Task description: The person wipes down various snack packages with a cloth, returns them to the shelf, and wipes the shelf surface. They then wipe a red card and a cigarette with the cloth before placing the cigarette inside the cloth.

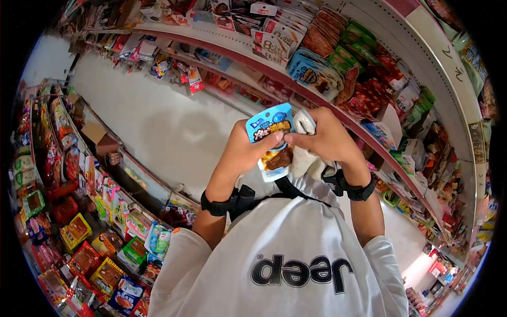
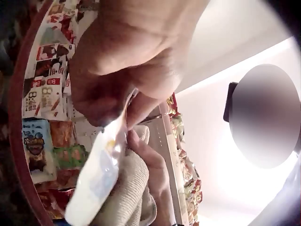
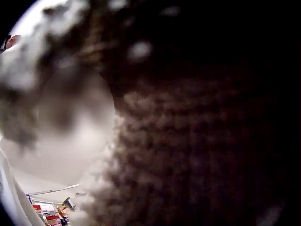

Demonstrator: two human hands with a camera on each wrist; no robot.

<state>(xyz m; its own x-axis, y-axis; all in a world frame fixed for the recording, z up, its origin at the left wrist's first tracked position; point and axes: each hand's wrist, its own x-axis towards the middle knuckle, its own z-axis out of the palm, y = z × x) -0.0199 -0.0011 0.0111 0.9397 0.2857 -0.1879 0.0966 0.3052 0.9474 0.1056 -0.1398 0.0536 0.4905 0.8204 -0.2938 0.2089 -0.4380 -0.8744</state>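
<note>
A blue snack pouch (image 1: 271, 138) with a hang hole and a picture of brown food stands upright in front of the shirt. My left hand (image 1: 237, 150) grips it along its left side, thumb across the front. In my right hand (image 1: 336, 136) is a bunched off-white knitted cloth (image 1: 303, 150), like a work glove. The right thumb reaches over to the pouch's front, its tip close to the left thumb. From the left wrist, the pouch (image 2: 96, 176) shows edge-on beside the ribbed cloth (image 2: 124, 193). Dark, blurred knit (image 3: 178, 155) fills most of the right wrist view.
A long shelf (image 1: 248, 55) of snack packets curves along the far and right sides, with similar blue pouches (image 1: 314, 74) on it. At the left stands a lower display of bright packets (image 1: 100, 248) and an open cardboard box (image 1: 100, 138). Pale floor (image 1: 142, 100) lies between them.
</note>
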